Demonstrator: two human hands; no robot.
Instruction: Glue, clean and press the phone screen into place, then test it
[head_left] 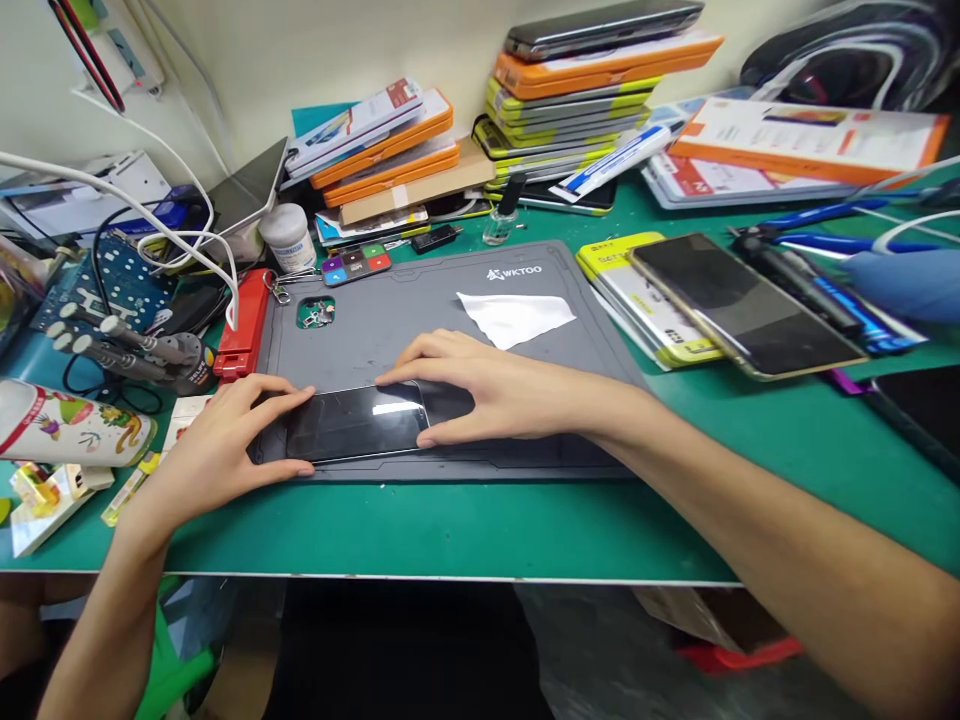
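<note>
A smartphone [352, 425] lies flat, dark screen up, on a grey work mat [495, 465]. My left hand [232, 440] grips its left end, thumb at the near edge and fingers at the far edge. At the phone's right end, my right hand [472, 390] holds it the same way between thumb and fingertips. A bright reflection shows on the glass near the right thumb. Beyond my right hand a white cloth [514, 318] is spread on the mat. Small metal parts [319, 315] sit in the mat's upper left recess.
Left of the mat are a red tool [244, 325], several grey-handled screwdrivers [127, 345] and a printed cup [75, 425]. A larger phone [750, 300] rests on yellow battery packaging [652, 300] at right. Stacked boxes [570, 110] line the wall. A white cable [112, 185] arches over the left side.
</note>
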